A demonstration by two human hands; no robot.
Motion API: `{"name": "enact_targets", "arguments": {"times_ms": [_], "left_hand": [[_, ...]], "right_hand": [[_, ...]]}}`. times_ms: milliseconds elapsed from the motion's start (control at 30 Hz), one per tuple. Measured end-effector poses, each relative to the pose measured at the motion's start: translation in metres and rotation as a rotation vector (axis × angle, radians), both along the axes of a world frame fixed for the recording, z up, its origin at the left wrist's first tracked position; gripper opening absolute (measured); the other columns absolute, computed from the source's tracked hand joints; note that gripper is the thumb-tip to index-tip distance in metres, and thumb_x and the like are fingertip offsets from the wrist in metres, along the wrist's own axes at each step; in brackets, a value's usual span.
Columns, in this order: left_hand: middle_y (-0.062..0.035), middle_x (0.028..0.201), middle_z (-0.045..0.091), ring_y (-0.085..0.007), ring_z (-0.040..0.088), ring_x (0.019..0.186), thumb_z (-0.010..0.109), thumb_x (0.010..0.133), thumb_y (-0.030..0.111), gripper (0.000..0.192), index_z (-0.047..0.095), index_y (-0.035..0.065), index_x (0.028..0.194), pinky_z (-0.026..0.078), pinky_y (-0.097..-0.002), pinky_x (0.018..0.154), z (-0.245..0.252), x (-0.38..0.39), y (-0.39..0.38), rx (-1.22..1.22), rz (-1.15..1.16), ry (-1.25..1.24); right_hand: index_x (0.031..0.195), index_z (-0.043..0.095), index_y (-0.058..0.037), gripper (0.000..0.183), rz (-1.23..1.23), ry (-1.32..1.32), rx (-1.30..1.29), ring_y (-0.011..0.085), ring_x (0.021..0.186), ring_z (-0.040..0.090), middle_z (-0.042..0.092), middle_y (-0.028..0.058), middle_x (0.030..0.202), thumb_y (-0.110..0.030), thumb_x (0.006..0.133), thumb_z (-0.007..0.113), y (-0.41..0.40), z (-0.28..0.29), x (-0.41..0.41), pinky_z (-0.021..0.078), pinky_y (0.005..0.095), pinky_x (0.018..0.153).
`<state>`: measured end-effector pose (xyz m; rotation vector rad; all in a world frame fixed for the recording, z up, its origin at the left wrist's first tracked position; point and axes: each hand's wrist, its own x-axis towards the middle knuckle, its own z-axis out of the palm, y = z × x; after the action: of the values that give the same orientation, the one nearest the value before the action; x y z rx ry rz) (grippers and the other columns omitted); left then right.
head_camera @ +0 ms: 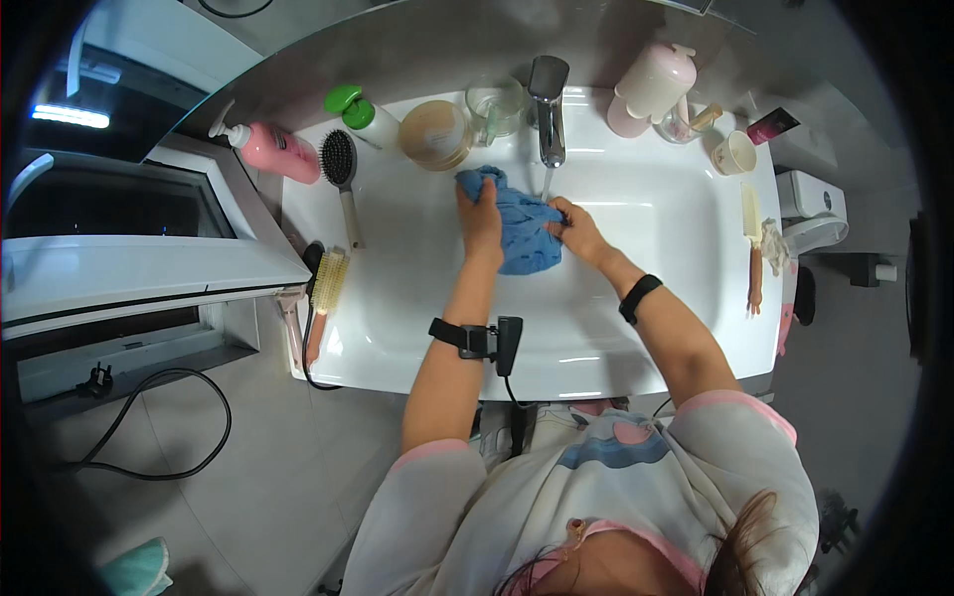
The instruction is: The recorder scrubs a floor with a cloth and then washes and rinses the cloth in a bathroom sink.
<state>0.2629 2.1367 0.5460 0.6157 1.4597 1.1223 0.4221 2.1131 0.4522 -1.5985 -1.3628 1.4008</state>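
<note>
A blue cloth (528, 235) hangs bunched between my two hands over the basin of a white sink (626, 365). My left hand (481, 223) grips its upper left part, thumb laid along the fabric. With fingertips and thumb, my right hand (580, 231) pinches the cloth's right edge. Just behind the cloth, a thin stream of water (548, 182) runs from the chrome faucet (550, 112). The cloth's lower end droops toward the basin; whether it touches the bottom I cannot tell.
Along the back rim stand a pink pump bottle (282, 153), a round tub (436, 135), a glass mug (496, 108) and a white-and-pink dispenser (656, 82). Hairbrushes (339, 160) lie at the left rim. A paper cup (735, 154) and a comb (751, 216) are at the right.
</note>
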Motion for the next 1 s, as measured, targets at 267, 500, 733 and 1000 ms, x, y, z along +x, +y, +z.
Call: {"name": "enact_targets", "arguments": {"times_ms": [267, 500, 733, 1000], "left_hand": [[-0.024, 0.11, 0.05, -0.0332, 0.047, 0.105, 0.044, 0.087, 0.035, 0.05, 0.041, -0.0088, 0.11, 0.037, -0.0401, 0.087, -0.014, -0.052, 0.003, -0.01, -0.332, 0.771], [-0.0123, 0.085, 0.055, -0.0261, 0.056, 0.077, 0.038, 0.088, 0.045, 0.05, 0.048, -0.0022, 0.099, 0.046, -0.0378, 0.068, -0.009, -0.042, -0.012, -0.174, -0.319, 0.419], [-0.0027, 0.077, 0.057, -0.0128, 0.055, 0.065, 0.056, 0.084, 0.028, 0.025, 0.051, 0.0053, 0.093, 0.045, -0.0244, 0.058, 0.009, -0.046, -0.018, 0.042, -0.101, -0.385], [-0.0009, 0.055, 0.046, -0.0066, 0.041, 0.042, 0.055, 0.083, 0.012, 0.018, 0.046, 0.0043, 0.069, 0.033, -0.0194, 0.04, 0.054, -0.035, -0.032, 0.154, -0.131, -0.084]], "right_hand": [[0.079, 0.052, -0.0041, 0.023, 0.1, 0.18, 0.074, 0.0072, 0.063, 0.039, 0.045, -0.0034, 0.068, -0.02, 0.075, 0.067, 0.001, 0.053, 0.046, 0.0346, 0.0218, 0.059], [0.073, 0.059, -0.0011, 0.033, 0.105, 0.062, -0.138, 0.0084, 0.059, 0.041, 0.048, -0.0016, 0.061, -0.034, 0.079, 0.062, -0.014, 0.064, 0.056, 0.037, 0.0239, 0.056], [0.07, 0.058, 0.0006, 0.032, -0.106, 0.069, -0.029, 0.0092, 0.058, 0.039, 0.046, -0.001, 0.063, -0.029, 0.082, 0.058, -0.027, 0.103, 0.077, 0.0359, 0.0247, 0.054], [0.071, 0.057, 0.0023, 0.025, -0.328, -0.072, 0.494, 0.0142, 0.078, 0.047, 0.057, 0.0062, 0.093, -0.018, 0.085, 0.053, -0.041, 0.164, 0.094, 0.0383, 0.0252, 0.068]]}}
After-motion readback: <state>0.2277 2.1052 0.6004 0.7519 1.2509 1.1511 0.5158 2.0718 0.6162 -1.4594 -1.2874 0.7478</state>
